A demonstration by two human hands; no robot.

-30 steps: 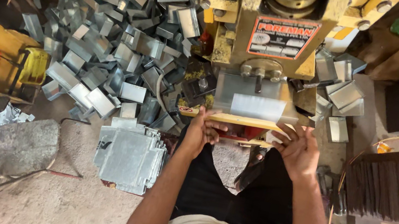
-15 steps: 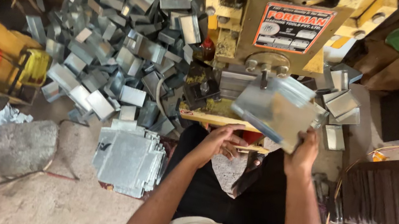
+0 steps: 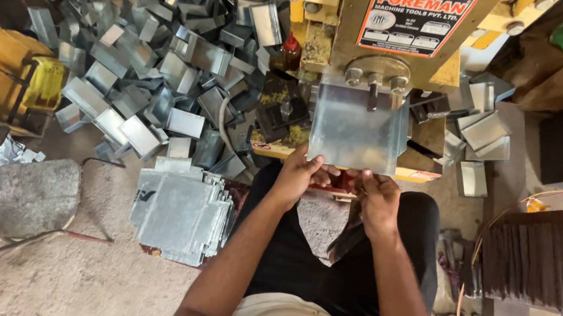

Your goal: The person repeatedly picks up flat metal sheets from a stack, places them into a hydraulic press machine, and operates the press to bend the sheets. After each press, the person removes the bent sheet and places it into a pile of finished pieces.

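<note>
Holding metal sheet, red label above

Two bare forearms, sleeveless to the elbow; left hand and right hand ungloved, without rings or watch. Black trousers. Beige shirt, faintly speckled, at lower frame edge.
</note>
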